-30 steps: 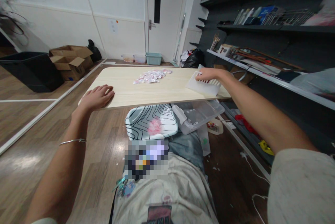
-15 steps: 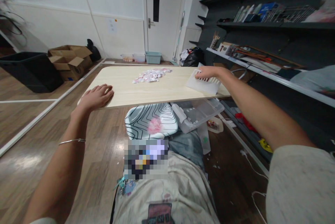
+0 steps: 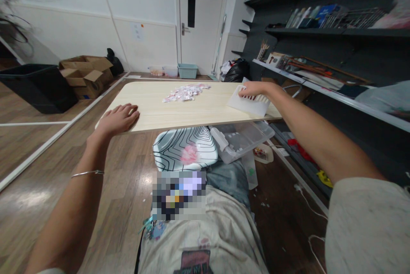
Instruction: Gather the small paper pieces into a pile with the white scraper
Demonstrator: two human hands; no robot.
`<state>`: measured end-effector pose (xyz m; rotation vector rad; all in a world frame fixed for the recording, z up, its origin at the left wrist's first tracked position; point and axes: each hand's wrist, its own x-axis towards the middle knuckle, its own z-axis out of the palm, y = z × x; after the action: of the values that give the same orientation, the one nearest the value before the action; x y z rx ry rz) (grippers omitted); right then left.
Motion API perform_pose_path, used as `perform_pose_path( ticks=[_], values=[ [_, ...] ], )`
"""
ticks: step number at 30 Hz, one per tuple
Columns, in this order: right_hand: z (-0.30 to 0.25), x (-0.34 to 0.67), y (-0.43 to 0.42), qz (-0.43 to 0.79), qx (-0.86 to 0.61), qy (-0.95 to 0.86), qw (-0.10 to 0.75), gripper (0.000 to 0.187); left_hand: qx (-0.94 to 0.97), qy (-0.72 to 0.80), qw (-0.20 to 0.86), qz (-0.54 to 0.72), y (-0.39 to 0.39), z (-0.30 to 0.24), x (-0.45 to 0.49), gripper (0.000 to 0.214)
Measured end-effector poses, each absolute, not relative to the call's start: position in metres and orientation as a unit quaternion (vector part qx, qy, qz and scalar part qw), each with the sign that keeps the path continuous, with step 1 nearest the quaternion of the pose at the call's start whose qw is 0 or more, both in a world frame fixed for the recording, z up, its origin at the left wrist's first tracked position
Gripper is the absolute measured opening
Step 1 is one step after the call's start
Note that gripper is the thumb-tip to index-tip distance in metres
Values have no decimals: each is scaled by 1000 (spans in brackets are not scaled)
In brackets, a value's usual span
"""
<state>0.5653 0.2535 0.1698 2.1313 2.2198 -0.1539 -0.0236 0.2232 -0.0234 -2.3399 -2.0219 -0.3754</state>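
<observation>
My left hand [image 3: 119,118] lies palm down on the left front corner of a pale wooden tabletop [image 3: 153,116], its fingers stretched out and holding nothing. On the right side of the board, my right hand [image 3: 254,89] grips a white slotted plastic basket [image 3: 245,105] by its upper edge. The basket is tilted on the board, and its inside cannot be seen. Part of the right hand's fingers is hidden behind its slotted wall. A loose pile of small white and pink paper scraps [image 3: 186,92] lies toward the far edge, between the two hands.
Below the board's front edge are a patterned tray [image 3: 173,154] with a pink patch and a clear plastic box [image 3: 240,141]. Dark shelves [image 3: 320,47] line the right side. A black bin [image 3: 35,90] and cardboard boxes [image 3: 85,75] stand at left.
</observation>
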Motion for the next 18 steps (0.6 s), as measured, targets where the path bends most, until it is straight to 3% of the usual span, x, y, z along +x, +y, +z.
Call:
perform_pose_path(
  ticks=[10, 18],
  values=[
    [172, 563, 249, -29, 685, 727, 46, 26, -731, -677, -5, -90, 206, -4, -4, 80],
    [172, 568, 251, -51, 675, 735, 22, 14, -731, -668, 2, -142, 214, -15, -11, 73]
  ],
)
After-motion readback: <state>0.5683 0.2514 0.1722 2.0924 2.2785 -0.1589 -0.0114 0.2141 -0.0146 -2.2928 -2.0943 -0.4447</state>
